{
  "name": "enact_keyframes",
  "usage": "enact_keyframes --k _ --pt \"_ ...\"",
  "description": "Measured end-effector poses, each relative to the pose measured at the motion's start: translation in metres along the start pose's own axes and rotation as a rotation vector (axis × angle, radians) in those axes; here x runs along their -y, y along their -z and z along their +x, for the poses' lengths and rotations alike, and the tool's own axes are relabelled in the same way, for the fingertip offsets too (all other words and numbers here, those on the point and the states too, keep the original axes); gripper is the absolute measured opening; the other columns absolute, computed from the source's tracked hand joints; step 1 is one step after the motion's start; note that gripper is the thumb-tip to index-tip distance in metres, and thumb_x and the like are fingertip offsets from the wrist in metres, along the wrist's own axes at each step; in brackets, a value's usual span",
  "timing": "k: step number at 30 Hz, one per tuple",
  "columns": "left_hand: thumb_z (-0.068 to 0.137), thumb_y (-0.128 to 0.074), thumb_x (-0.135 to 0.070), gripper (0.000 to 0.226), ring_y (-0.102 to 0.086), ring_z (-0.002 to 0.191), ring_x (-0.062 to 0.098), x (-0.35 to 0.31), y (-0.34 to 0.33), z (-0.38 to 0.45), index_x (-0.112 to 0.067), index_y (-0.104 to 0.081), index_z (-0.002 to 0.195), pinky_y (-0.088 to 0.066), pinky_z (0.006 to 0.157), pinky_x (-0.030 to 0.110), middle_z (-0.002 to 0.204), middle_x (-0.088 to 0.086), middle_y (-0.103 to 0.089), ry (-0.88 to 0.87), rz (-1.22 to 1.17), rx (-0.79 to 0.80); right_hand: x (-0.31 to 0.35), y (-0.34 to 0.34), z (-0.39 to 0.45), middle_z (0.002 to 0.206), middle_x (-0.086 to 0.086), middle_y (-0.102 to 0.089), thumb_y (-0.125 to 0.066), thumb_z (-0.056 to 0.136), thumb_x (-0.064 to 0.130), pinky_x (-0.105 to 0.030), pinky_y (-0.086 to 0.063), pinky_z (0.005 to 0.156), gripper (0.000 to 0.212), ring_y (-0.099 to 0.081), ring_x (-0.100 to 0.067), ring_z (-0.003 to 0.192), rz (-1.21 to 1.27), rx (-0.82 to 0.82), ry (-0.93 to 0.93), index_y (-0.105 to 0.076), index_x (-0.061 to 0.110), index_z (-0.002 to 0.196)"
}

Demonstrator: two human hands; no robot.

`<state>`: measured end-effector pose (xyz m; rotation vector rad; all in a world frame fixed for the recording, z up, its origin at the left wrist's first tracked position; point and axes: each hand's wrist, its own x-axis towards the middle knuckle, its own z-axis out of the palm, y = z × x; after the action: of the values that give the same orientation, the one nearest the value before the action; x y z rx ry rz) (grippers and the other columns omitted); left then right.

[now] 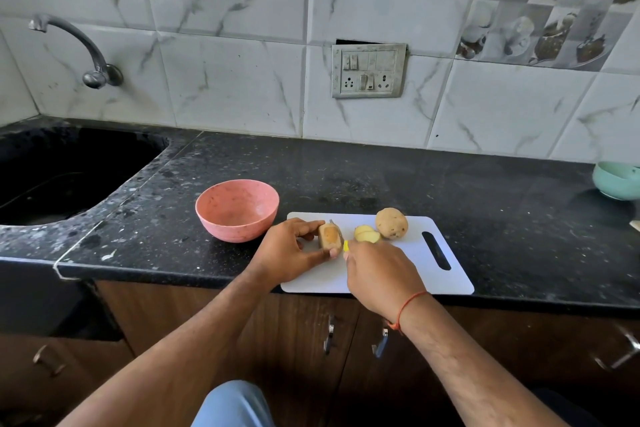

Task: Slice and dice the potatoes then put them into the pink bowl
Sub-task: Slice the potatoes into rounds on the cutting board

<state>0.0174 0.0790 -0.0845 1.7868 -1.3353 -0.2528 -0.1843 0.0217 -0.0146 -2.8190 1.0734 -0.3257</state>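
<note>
On the white cutting board my left hand pinches a partly cut potato between thumb and fingers. My right hand grips a knife with a yellow handle; its blade stands against the cut end of that potato and is mostly hidden. Two or three pale slices lie just right of the blade. A whole potato sits behind them on the board. The pink bowl stands to the left of the board, with nothing in it.
A black sink is sunk into the dark granite counter at far left, with a tap above it. A pale green bowl stands at the right edge. A switch panel is on the tiled wall.
</note>
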Motion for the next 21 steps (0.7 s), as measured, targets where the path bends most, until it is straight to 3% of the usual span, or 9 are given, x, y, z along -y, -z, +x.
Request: enact_keyframes --k 5,10,16,21 --pt "0.069 -0.077 -0.077 0.078 -0.067 0.105 -0.005 0.001 0.0 0.0 -0.037 -0.072 0.136 -0.052 0.088 0.018 0.114 -0.024 -0.073 0.01 0.002 -0.003 0.002 -0.002 0.013 0.094 -0.002 -0.059 -0.046 0.106 0.03 -0.032 -0.038 0.06 0.022 -0.056 -0.022 0.083 0.034 0.025 -0.024 -0.066 0.021 0.111" --pt "0.077 -0.087 -0.061 0.072 -0.067 0.107 -0.005 0.002 0.0 0.0 -0.033 -0.069 0.14 -0.056 0.094 0.023 0.119 -0.021 -0.073 0.021 -0.001 -0.009 -0.004 0.0 -0.011 0.097 -0.002 -0.064 -0.041 0.11 0.036 -0.034 -0.042 0.069 0.025 -0.056 -0.02 0.086 0.046 0.046 -0.009 -0.062 0.024 0.113" --pt "0.074 -0.083 -0.066 0.07 -0.067 0.106 -0.006 -0.003 0.002 0.0 -0.035 -0.072 0.136 -0.057 0.096 0.028 0.114 -0.025 -0.073 0.02 -0.003 -0.008 -0.003 -0.004 0.011 0.104 -0.007 -0.064 -0.046 0.107 0.032 -0.034 -0.041 0.067 0.023 -0.061 -0.026 0.088 0.037 0.046 -0.026 -0.065 0.021 0.112" --pt "0.068 -0.076 -0.079 0.086 -0.068 0.108 -0.004 -0.002 0.003 0.0 -0.033 -0.069 0.141 -0.058 0.095 0.027 0.121 -0.023 -0.072 0.031 0.01 0.009 -0.009 -0.006 -0.014 0.093 -0.001 -0.061 -0.04 0.11 0.036 -0.032 -0.037 0.067 0.024 -0.055 -0.02 0.084 0.044 0.045 0.005 -0.06 0.023 0.112"
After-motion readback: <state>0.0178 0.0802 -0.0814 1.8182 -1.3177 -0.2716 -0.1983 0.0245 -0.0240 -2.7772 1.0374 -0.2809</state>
